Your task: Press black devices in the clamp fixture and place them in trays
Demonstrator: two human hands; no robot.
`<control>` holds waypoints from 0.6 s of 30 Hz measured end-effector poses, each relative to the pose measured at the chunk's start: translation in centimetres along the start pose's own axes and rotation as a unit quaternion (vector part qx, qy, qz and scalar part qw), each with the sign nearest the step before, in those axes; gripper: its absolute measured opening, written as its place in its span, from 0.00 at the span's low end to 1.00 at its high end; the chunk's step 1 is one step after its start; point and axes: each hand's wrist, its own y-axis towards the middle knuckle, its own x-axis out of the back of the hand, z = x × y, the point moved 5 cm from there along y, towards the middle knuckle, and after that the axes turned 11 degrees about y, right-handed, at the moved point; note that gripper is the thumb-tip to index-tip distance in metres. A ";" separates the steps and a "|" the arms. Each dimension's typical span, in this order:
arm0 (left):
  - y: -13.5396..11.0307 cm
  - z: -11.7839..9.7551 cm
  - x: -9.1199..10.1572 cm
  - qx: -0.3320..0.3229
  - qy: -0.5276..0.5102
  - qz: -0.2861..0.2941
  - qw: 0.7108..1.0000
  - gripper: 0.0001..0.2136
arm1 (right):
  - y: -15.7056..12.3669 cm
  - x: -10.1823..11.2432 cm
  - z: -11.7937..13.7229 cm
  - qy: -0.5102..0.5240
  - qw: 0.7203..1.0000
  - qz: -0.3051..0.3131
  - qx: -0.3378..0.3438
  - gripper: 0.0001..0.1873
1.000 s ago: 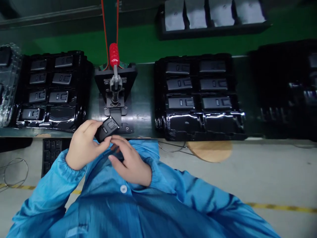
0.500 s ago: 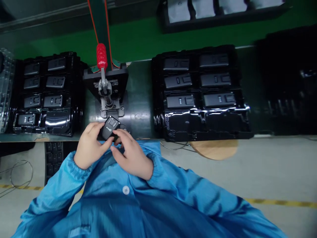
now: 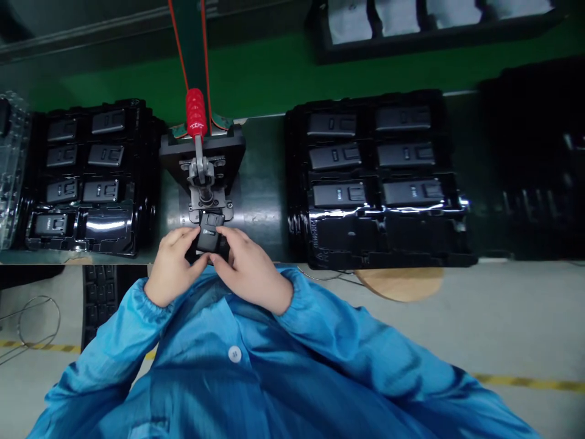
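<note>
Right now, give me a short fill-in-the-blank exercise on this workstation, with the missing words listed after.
1. Both hands, left hand and right hand, hold one small ____ battery pack.
2. The toggle clamp behind it has a ____ handle grip.
3. The right tray has its ____ row of pockets empty.

Missing words: black; red; front

black part (image 3: 209,232): matt plastic | trays (image 3: 379,228): glossy plastic | clamp (image 3: 202,174): metal

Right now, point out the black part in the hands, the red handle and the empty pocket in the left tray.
Black part (image 3: 209,233), head view, its labelled top face.
Red handle (image 3: 195,113), head view, middle of grip.
Empty pocket (image 3: 106,223), head view, its glossy floor.
</note>
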 end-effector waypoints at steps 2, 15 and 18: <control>0.2 0.2 -0.4 0.008 0.013 -0.011 1.000 0.22 | 0.5 0.3 0.1 -0.036 0.999 0.009 0.000 0.31; 0.6 -0.1 -1.6 0.036 0.027 -0.045 0.998 0.18 | 1.6 1.6 1.1 -0.216 0.974 0.065 -0.004 0.31; 0.6 0.0 -1.8 0.038 0.021 -0.046 0.998 0.18 | 1.8 1.6 1.1 -0.226 0.972 0.064 0.005 0.31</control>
